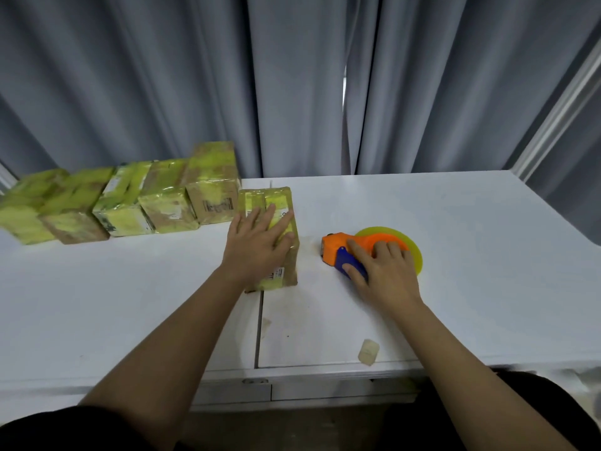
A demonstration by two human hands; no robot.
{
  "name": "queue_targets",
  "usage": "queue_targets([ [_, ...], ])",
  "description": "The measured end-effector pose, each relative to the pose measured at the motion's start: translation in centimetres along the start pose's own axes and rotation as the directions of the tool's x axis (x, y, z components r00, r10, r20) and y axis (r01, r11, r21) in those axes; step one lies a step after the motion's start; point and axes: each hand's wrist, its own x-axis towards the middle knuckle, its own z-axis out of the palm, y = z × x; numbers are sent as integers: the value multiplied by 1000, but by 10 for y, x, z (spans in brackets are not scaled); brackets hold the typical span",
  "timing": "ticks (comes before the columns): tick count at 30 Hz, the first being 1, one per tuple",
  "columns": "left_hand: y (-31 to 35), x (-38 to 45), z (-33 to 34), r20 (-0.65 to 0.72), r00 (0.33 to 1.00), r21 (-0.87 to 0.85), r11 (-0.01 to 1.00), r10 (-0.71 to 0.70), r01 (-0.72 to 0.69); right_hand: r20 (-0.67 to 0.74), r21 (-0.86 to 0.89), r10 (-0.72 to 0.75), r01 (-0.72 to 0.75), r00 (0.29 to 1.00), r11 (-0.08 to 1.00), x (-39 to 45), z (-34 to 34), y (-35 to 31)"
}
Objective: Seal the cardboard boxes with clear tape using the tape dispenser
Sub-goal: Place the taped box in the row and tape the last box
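A cardboard box (280, 268) wrapped in yellowish tape lies lengthwise at the middle of the white table (455, 255). My left hand (257, 245) rests flat on its top with the fingers spread and nearly straight. To its right lies the orange tape dispenser (335, 247) with a blue handle and a yellow-green tape roll (411, 252). My right hand (380, 271) lies over the dispenser, thumb along the blue handle and fingers curled over the orange body.
Several taped cardboard boxes (123, 203) stand in a row along the back left of the table. A small scrap of tape (368, 351) lies near the front edge. Grey curtains (292, 76) hang behind the table. A seam (259, 327) splits the tabletop.
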Motion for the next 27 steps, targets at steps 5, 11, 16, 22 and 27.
queue_targets([
  [5, 0, 0, -1, 43, 999, -25, 1000, -8, 9, 237, 695, 236, -334, 942, 636, 31, -47, -39],
  [11, -1, -1, -3, 42, 999, -45, 999, -2, 4, 684, 692, 297, -721, 666, 22, 68, -40, -85],
  [16, -4, -1, 1, -2, 1000, -39, 999, 9, -9, 736, 675, 369, -661, 568, -328, 63, -32, -82],
  [22, -9, 1, 6, -33, 999, -33, 999, 40, -41, 412, 868, 568, -497, 713, -5, 57, -41, -77],
  [27, -15, 0, 6, -49, 995, -81, 993, 82, -86, 217, 880, 583, -415, 783, 231, 46, -45, -86],
])
